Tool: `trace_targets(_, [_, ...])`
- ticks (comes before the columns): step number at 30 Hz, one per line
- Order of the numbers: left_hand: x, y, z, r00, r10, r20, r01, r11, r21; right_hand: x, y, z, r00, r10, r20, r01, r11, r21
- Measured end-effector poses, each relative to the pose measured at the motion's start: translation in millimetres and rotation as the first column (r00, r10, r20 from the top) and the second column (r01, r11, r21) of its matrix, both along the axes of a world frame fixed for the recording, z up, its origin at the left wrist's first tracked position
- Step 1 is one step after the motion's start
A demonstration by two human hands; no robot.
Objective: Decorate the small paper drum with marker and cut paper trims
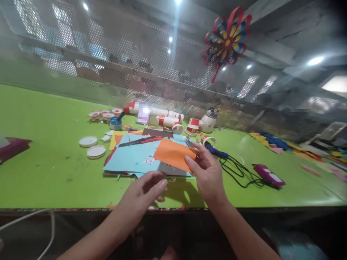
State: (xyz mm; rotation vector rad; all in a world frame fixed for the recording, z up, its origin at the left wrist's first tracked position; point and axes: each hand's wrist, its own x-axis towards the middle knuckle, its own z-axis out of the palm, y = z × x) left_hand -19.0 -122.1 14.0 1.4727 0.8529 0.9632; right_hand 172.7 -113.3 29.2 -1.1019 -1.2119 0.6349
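Right hand [208,177] pinching orange paper [172,153] | left hand [141,191] loose, paper at its 1 o'clock | jar [115,124] at 11, contents unclear

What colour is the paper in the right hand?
Plain orange: the paper in the right hand shows best in the head view.

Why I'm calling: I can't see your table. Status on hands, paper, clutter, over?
Right hand: pinching orange paper near its right end. Left hand: open, seemingly empty. Orange paper: over blue sheet; red-and-black tool lying on that sheet.
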Motion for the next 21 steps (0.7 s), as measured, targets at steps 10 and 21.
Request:
trace_targets(10, [55.0,51.3,28.2,0.87,0.174,0.462,-0.053,0.963,-0.264,-3.2,36.2,0.3,0.982,-0.166,0.092,0.144,0.966,0.214])
trace_targets(21, [72.5,69.5,25.9,0.807,0.284,0.518,-0.101,0.93,-0.353,-5.0,46.5,-10.1,0.922,-0.314,0.227,0.235,0.919,0.316])
